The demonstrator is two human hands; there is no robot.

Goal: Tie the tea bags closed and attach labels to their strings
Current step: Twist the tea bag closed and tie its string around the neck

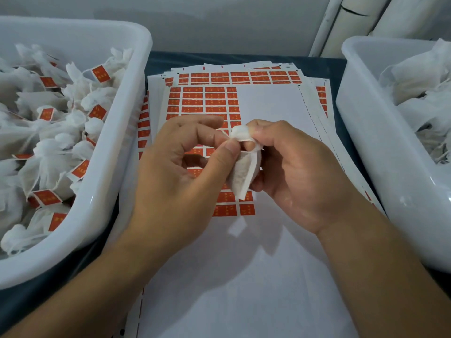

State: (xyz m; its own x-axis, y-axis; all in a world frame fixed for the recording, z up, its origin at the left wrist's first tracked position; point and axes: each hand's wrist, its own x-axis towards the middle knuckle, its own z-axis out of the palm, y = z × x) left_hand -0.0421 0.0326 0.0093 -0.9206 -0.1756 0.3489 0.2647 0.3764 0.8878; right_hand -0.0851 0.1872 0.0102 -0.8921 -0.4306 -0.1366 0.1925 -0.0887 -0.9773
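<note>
Since the tea bag [241,176] is small, limp gauze with loose fill, it is judged light, soft and easily torn — best taken at the gathered neck, not the belly. It is held above the label sheets [244,264], between both hands. The right hand [292,172] is curled round the body, fingers [258,128] closed on the neck; the left hand [185,152] pinches the bunched top between thumb and forefinger. Labelled bags are heaped in the left tub [131,132] — unlabelled ones in the right tub [366,123] on the tabletop [341,67].
</note>
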